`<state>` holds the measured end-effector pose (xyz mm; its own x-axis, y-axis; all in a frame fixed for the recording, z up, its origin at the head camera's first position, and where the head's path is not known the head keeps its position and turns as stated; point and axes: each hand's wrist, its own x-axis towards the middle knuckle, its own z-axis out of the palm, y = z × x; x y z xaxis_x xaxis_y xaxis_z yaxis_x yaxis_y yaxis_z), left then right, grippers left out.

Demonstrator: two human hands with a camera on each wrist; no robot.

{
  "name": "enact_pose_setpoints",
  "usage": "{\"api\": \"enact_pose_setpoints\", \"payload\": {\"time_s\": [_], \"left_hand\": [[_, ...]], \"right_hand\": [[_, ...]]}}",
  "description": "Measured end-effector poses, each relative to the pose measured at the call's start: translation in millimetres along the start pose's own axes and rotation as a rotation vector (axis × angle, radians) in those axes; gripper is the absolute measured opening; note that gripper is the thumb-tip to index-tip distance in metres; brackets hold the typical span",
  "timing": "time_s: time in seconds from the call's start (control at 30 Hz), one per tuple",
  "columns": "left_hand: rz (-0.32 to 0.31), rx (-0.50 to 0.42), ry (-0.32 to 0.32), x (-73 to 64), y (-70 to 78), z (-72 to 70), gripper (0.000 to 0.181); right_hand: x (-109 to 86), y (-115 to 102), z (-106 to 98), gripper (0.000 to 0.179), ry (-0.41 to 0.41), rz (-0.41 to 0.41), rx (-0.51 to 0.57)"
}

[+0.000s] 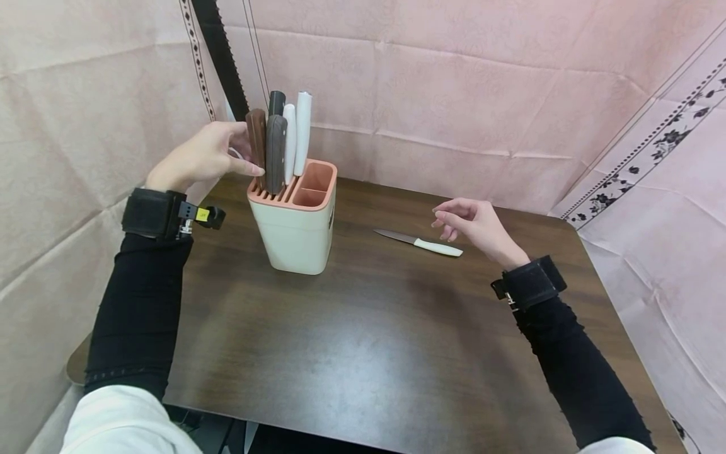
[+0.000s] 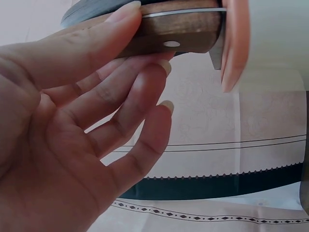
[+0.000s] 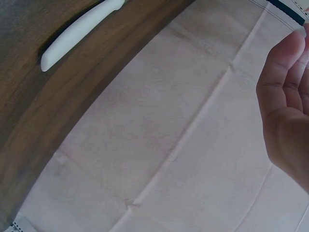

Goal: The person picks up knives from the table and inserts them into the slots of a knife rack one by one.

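My left hand (image 1: 200,154) pinches the brown wooden handle (image 1: 257,140) of a knife standing in the knife block (image 1: 290,238). In the left wrist view the thumb lies along the wooden handle (image 2: 181,31), fingers on its other side, and a short strip of blade shows by the block's orange rim (image 2: 235,48). My right hand (image 1: 475,228) hovers over the table with loosely bent fingers, holding nothing. Just below it a small knife (image 1: 437,246) with a white handle lies flat, its blade pointing left. The right wrist view shows that white handle (image 3: 79,34) apart from the hand.
Beside the brown handle, the block also holds a dark grey handle (image 1: 276,151), a black handle (image 1: 276,103) and two white handles (image 1: 303,129). Two open compartments (image 1: 313,189) sit on its right. Pink cloth (image 1: 442,94) hangs behind the brown table (image 1: 351,340).
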<state>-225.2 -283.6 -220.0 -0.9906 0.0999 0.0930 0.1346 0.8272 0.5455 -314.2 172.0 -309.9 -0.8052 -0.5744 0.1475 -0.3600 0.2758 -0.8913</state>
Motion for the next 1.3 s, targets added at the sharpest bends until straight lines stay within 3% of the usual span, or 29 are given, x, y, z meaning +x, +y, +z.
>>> {"api": "enact_pose_setpoints", "payload": {"time_s": [0.3,0.57,0.67,0.9,1.13,1.3], "left_hand": [[-0.010,-0.023,-0.019,2.7,-0.7,-4.5,0.048],[-0.070,-0.014,-0.063,-3.6,-7.2,-0.8,0.046],[-0.076,0.015,-0.086,-5.4,-7.5,1.4,0.041],[-0.088,0.046,-0.163,-17.4,-5.4,-0.2,0.031],[-0.063,0.025,-0.228,-27.4,5.1,2.3,0.034],[-0.047,0.038,-0.295,-30.8,20.3,3.2,0.037]], "right_hand": [[1.4,19,-5,0.024,0.041,0.035,-0.034],[2.2,76,-3,0.026,0.035,0.213,-0.465],[1.9,97,-1,0.027,0.029,0.249,-0.494],[6.0,129,4,0.037,0.052,0.228,-0.571],[2.7,139,6,0.036,0.082,0.257,-0.624],[1.8,142,7,0.029,0.106,0.200,-0.649]]}}
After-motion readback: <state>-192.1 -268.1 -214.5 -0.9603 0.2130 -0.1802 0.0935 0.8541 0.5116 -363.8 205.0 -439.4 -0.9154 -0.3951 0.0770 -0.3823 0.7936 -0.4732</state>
